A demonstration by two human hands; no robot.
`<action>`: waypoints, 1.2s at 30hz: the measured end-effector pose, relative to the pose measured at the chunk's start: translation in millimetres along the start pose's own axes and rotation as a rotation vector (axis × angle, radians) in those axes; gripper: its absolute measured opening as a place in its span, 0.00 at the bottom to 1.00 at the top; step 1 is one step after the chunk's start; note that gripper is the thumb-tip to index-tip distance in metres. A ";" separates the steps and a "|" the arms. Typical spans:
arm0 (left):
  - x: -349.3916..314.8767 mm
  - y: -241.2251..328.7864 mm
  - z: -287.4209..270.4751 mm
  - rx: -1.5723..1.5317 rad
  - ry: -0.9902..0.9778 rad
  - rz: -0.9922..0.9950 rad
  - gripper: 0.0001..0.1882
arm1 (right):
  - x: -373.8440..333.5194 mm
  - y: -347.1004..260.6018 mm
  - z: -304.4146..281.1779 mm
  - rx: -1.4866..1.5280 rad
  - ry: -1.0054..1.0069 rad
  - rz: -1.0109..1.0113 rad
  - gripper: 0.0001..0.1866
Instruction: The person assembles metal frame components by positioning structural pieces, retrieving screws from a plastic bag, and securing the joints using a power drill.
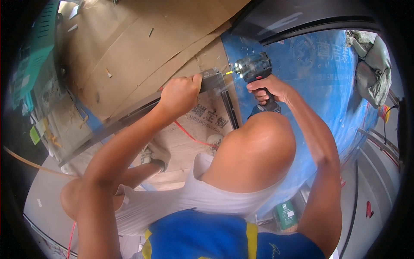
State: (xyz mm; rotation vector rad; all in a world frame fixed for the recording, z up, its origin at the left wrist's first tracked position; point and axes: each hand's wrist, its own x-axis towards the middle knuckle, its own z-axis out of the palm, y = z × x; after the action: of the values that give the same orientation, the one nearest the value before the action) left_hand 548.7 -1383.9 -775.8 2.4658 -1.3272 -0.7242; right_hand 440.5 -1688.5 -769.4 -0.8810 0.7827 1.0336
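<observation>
My left hand [179, 95] is wrapped around a long dark metal bar [133, 113], close to its right end. The bar runs slantwise down to the lower left. In my right hand [274, 88] is a black cordless drill [255, 65], gripped by its handle with its work lights on. Its yellow bit [229, 73] points left at the bar's end; whether the tip touches cannot be made out. A shorter black strip [230, 110] meets the bar near that end. My bent knee stands just below the drill and partly covers its battery.
Brown cardboard [129, 47] covers the floor ahead, and a blue printed sheet [302, 99] lies to the right. A green plastic crate [39, 56] stands at far left. A red cord [189, 134] runs below the bar. A grey-green bag [375, 71] and a green box [286, 214] are at right.
</observation>
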 end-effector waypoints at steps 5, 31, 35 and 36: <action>-0.8 -0.1 0.9 -0.001 -0.019 -0.007 0.14 | 2.3 2.1 -6.9 -0.001 0.004 0.003 0.13; 1.0 6.3 -1.5 0.033 0.031 -0.001 0.18 | 4.0 9.3 -9.7 -0.009 -0.028 -0.061 0.13; 1.4 4.2 1.8 0.027 0.001 -0.015 0.18 | 3.4 5.2 -8.1 -0.031 -0.019 -0.058 0.14; 1.2 2.9 3.0 0.039 -0.005 -0.014 0.18 | 3.7 4.0 -5.7 -0.020 -0.024 -0.063 0.15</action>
State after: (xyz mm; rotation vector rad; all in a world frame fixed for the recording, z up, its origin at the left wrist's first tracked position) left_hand 545.6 -1386.5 -777.5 2.5071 -1.3399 -0.7149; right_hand 437.2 -1691.1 -776.0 -0.9032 0.7207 0.9961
